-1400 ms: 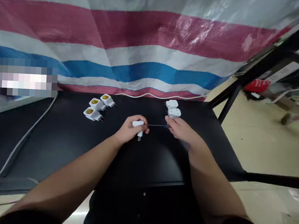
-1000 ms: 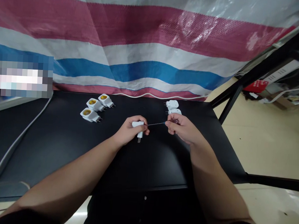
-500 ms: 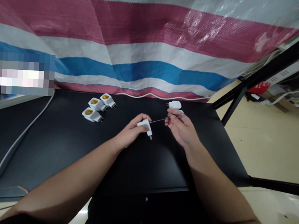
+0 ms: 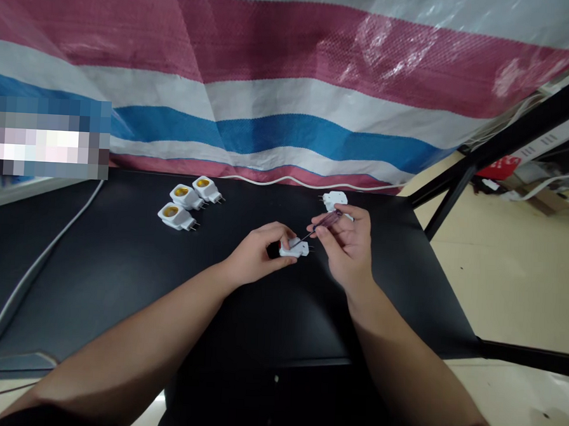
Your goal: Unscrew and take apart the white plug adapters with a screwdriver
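A white plug-in lamp socket [image 4: 303, 248] lies at the middle of the black table with its prongs to the right. My left hand [image 4: 258, 250] grips it from the left, fingers and thumb on its sides. My right hand [image 4: 352, 245] is closed around the clear purplish handle of a screwdriver [image 4: 329, 220]. The thin shaft slants down to the left and its tip meets the upper face of the socket. Just behind my right hand, another white plug-in socket [image 4: 335, 199] is partly covered by the fingers.
Three white lamp sockets [image 4: 174, 215] with yellowish round openings stand at the back left of the black table [image 4: 119, 274]. A white cable [image 4: 48, 261] runs down the left side. Behind hangs a striped plastic sheet [image 4: 279, 133]. A black metal frame [image 4: 450, 190] borders the right.
The held socket has turned from prongs pointing down to prongs pointing right, and it is lower, by the tabletop. The screwdriver now tilts more steeply, its tip on the socket's upper face.
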Motion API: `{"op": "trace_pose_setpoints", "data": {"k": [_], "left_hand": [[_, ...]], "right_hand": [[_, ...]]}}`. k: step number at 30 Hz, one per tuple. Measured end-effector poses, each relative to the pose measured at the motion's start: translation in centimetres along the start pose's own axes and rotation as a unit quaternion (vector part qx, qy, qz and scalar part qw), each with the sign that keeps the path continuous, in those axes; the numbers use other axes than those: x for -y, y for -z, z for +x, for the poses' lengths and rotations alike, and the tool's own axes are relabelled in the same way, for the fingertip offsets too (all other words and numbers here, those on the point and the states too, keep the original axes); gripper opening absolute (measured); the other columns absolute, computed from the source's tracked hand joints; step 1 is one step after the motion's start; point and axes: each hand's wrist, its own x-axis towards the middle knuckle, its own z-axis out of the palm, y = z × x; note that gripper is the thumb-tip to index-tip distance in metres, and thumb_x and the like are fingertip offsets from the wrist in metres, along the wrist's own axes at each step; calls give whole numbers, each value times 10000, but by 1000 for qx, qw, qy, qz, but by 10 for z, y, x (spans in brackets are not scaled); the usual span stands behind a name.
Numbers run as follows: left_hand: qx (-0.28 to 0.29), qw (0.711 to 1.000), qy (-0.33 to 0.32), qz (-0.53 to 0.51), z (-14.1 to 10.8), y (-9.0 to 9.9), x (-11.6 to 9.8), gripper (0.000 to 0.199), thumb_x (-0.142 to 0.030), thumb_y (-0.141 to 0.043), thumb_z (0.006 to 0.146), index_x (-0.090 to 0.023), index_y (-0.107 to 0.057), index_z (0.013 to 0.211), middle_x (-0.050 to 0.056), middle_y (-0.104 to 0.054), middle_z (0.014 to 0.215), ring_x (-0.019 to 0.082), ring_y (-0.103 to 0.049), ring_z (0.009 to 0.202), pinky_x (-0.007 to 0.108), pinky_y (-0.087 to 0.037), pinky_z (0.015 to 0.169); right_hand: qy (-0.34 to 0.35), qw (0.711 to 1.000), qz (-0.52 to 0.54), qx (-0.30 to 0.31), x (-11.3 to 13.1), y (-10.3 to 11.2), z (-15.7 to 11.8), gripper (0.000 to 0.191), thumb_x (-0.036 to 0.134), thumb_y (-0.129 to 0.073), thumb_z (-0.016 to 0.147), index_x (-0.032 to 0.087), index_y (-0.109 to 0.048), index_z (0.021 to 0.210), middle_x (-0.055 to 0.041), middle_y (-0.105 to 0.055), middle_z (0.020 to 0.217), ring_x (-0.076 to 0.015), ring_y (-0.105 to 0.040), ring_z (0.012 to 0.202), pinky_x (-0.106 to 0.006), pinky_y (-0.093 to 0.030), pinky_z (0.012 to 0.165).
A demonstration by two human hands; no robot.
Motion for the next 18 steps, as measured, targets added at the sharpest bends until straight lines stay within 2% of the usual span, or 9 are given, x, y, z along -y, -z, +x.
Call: {"op": "trace_pose_setpoints", "data": {"k": [3, 9, 13, 18], "left_hand": [[1, 1000, 7, 14, -1, 1, -1, 189, -248, -825, 917, -201, -643, 897, 115, -734, 1201, 254, -709, 1134, 450, -556, 1005], [-5, 999, 29, 36, -2, 0, 1, 201, -233, -820, 896, -207, -621, 882, 113, -691, 1221, 261, -685, 1150, 436, -549, 1002], [-13, 996, 53, 64, -1, 0, 1, 256, -218, -839, 853, -219, -642, 1017, 92, -712, 1162, 265, -683, 1105, 430, -538, 986], [-1, 992, 115, 51, -1, 1, -1, 380, -235, -861, 832, -231, -655, 1152, 48, -750, 1136, 232, -706, 998, 360, -534, 882]], "right_hand": [[15, 1000, -6, 6, 4, -3, -2, 373, 312, -750, 1011, 333, -542, 1320, -13, -773, 1096, -187, -807, 902, -360, -707, 762], [-19, 999, -40, -24, 9, 0, -1, 373, 380, -723, 1032, 348, -500, 1330, -20, -767, 1126, -199, -812, 897, -380, -709, 770], [-19, 998, -55, -29, 10, 4, 1, 389, 396, -724, 1029, 346, -490, 1336, -17, -766, 1103, -194, -810, 860, -381, -704, 774], [-4, 997, -74, -28, 8, 5, 1, 353, 388, -735, 1019, 337, -530, 1302, -25, -762, 1088, -199, -807, 860, -390, -707, 760]]}}
